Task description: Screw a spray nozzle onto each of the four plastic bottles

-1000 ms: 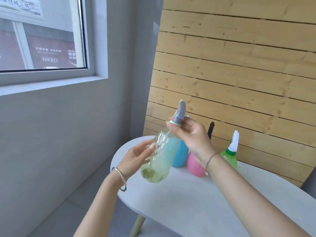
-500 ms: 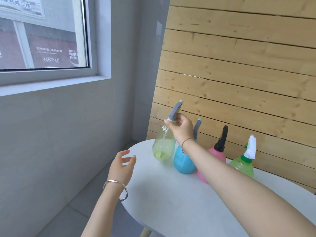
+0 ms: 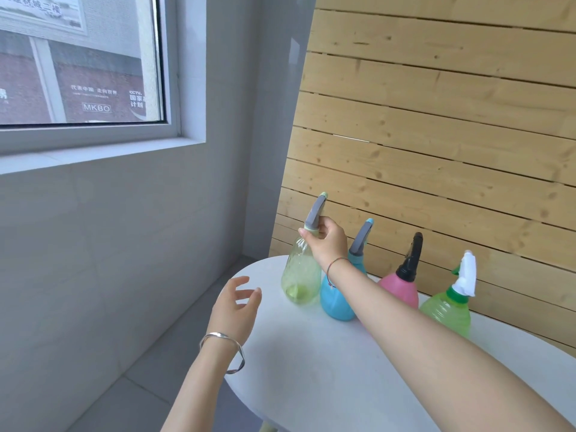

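Four spray bottles stand in a row at the back of the white table [image 3: 327,375]. The pale yellow-green bottle [image 3: 300,275] with a grey nozzle is at the left end, upright on the table. My right hand [image 3: 327,241] grips its neck just under the nozzle. To its right come a blue bottle [image 3: 335,299] with a grey nozzle, a pink bottle [image 3: 400,289] with a black nozzle, and a green bottle [image 3: 447,310] with a white nozzle. My left hand [image 3: 235,307] hovers over the table's left edge, fingers apart, holding nothing.
A wooden slat wall [image 3: 436,135] rises right behind the bottles. A grey wall with a window [image 3: 78,73] is at the left. The table's rounded left edge drops to a grey tiled floor [image 3: 131,397].
My right hand carried the yellow-green bottle away from me and set it at the left end of the row. My left hand let go of it and now hangs open.
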